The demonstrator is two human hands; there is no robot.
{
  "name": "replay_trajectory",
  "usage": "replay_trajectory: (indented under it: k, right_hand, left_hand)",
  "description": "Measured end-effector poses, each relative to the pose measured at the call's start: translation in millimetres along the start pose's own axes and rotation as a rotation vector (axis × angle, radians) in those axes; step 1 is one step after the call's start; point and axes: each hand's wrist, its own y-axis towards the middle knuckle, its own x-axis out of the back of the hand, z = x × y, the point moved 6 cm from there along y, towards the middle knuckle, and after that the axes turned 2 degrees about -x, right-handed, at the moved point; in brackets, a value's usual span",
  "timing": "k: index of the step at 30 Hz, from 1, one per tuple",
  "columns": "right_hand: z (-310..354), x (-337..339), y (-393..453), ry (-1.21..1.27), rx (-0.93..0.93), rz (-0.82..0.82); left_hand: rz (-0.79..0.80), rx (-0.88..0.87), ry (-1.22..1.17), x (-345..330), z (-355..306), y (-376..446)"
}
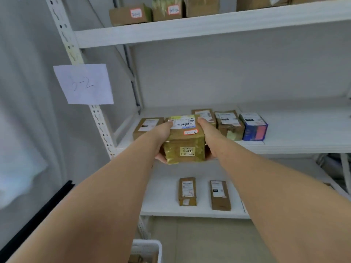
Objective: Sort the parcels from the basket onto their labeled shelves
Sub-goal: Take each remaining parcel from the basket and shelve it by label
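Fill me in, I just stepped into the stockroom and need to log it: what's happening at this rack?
A person is sorting parcels. Both hands, left hand and right hand, hold a tape-wrapped brown parcel by its sides at the front edge of the middle shelf, not yet set down. A paper sign hangs on the rack's post. Four parcels already sit on that shelf, two on the shelf below. A white basket stands on the floor.

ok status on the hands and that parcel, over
Left hand and right hand grip the taped parcel by its sides. Held at the middle shelf front edge. Brown parcels sit close behind.
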Motion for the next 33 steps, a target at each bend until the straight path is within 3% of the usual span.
replay_trajectory:
  k: [7,18,24,29,33]
  right_hand:
    - [5.8,132.5,55.5,0.047,-0.064,-0.083]
    - [119.7,270.2,113.5,-0.094,0.279,-0.148]
    - [136.2,316.9,130.0,-0.066,0.267,-0.166]
    - [120.5,355.8,147.2,-0.082,0.204,-0.221]
    - [114.4,384.5,165.8,-0.093,0.166,-0.298]
  left_hand:
    - [0.091,-0.031,0.078,-139.4,-32.1,48.8]
    - [-0.059,-0.432,0.105,-270.9,-155.9,77.8]
    - [-0.046,-0.420,0.107,-323.7,-178.8,98.3]
    - [0.094,-0.382,0.247,-370.9,-167.6,130.4]
    - [0.068,-0.561,0.503,-398.0,-177.1,157.5]
